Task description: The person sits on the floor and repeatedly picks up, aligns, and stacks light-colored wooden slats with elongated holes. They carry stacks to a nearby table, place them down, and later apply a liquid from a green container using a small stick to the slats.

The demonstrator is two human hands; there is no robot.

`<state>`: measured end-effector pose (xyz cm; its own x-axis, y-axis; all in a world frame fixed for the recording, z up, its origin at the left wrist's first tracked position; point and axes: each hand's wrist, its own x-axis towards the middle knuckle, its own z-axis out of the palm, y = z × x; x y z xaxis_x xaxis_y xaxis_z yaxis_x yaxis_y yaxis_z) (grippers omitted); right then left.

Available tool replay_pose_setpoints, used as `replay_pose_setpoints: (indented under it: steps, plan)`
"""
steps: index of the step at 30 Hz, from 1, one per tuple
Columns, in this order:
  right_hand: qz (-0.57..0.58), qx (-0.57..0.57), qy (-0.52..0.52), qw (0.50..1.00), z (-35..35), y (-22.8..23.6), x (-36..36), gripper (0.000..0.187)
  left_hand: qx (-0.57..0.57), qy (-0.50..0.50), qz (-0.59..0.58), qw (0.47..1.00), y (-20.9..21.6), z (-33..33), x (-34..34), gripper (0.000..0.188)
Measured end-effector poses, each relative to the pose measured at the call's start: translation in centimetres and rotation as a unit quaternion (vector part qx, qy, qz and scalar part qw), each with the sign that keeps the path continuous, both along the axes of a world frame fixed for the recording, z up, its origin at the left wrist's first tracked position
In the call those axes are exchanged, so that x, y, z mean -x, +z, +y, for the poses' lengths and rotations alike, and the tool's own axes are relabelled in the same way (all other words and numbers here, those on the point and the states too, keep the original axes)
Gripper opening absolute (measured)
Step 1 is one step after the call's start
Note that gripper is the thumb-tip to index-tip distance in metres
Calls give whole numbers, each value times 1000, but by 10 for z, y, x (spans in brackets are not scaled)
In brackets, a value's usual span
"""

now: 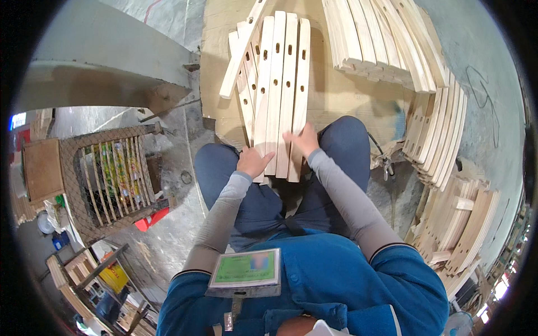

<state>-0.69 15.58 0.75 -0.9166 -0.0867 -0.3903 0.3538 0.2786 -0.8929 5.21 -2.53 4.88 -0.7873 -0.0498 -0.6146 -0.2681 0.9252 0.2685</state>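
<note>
A row of pale wooden slats (pixel 273 84) with oblong slots lies lengthwise in front of me, its near ends between my knees. At the row's left edge, my left hand (pixel 254 162) is closed round the near end, thumb laid across the top. My right hand (pixel 304 140) grips the right side, with its thumb over the rightmost slats. The fingers curled round the sides are partly hidden. One loose slat (pixel 240 56) lies slantwise over the far left of the row. Beneath them spreads a sheet of brown cardboard (pixel 216 112).
Stacks of curved wooden pieces (pixel 370 36) stand at the far right, with more slotted pieces (pixel 434 134) and wooden parts (pixel 457 224) nearer. A grey metal beam (pixel 106 78) juts in at the left, above a mesh-sided rack (pixel 73 173). A cord (pixel 375 143) lies beside my right knee.
</note>
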Motion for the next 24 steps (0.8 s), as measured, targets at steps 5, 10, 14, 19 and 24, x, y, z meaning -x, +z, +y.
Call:
replay_pose_setpoints:
  steps: [5,10,14,19,24]
  plan:
    - [22,130,-155,979,-1,-11,68,62,52,-34,-73,995,30,0,53,72]
    - [155,68,-94,981,-17,-11,69,62,-5,0,157,988,26,-9,98,40]
    - [121,85,-100,984,-20,-7,70,61,-36,-17,318,947,28,-2,162,25]
    - [102,85,-103,986,-21,-6,69,59,84,-126,345,927,28,6,253,21]
    - [91,37,-108,989,-23,-10,67,61,243,-297,181,905,30,24,307,19]
